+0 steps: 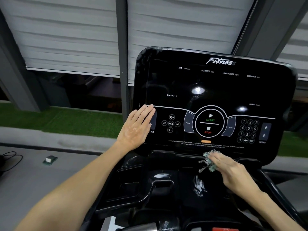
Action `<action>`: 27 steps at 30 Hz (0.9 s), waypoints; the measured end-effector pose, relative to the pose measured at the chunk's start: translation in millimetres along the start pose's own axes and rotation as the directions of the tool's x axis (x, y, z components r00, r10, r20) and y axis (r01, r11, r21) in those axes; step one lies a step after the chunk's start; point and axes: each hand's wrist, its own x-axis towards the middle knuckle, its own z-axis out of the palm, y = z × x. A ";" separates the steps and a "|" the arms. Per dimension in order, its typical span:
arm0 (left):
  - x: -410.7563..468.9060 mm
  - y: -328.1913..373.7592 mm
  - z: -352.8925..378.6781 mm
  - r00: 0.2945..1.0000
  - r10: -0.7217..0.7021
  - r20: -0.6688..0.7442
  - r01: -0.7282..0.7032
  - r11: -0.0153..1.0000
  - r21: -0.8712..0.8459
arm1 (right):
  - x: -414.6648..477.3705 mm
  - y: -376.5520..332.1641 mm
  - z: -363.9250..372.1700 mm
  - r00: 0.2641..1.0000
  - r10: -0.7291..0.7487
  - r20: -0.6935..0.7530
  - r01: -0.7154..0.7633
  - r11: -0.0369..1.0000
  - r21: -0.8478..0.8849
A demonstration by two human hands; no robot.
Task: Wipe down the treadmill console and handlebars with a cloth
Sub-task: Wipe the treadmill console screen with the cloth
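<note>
Big black treadmill console (216, 90) fills the view, screen dark, START and STOP printed at its centre. Below it sits the glossy tray (133, 184) with its moulded pockets. The left hand (137, 126) lies flat on the console's left edge, fingers straight and pressed together, covering the incline buttons. The right hand (233, 172) presses down on the ledge under the console, fingers curled onto the cloth (208, 160), a small crumpled teal-and-white wad poking out past the fingertips.
</note>
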 end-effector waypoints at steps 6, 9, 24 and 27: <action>-0.2 1.2 -1.0 1.000 -0.001 0.003 0.001 1.000 0.011 | 11.1 -0.1 -19.1 0.994 0.100 0.051 -0.104 0.992 0.075; 1.1 2.2 -3.0 1.000 0.004 -0.006 -0.004 1.000 -0.009 | 29.7 -12.7 -39.6 0.950 0.300 0.087 -0.311 0.886 0.345; 30.5 104.9 -73.0 0.941 -0.183 0.284 0.337 0.462 -0.820 | 93.2 -98.7 -73.9 0.823 0.417 0.387 -0.379 -0.105 0.919; 34.1 113.7 -77.7 0.887 -0.320 0.334 0.436 0.340 -0.833 | 95.3 -95.5 -74.5 0.820 0.403 0.406 -0.374 -0.160 0.914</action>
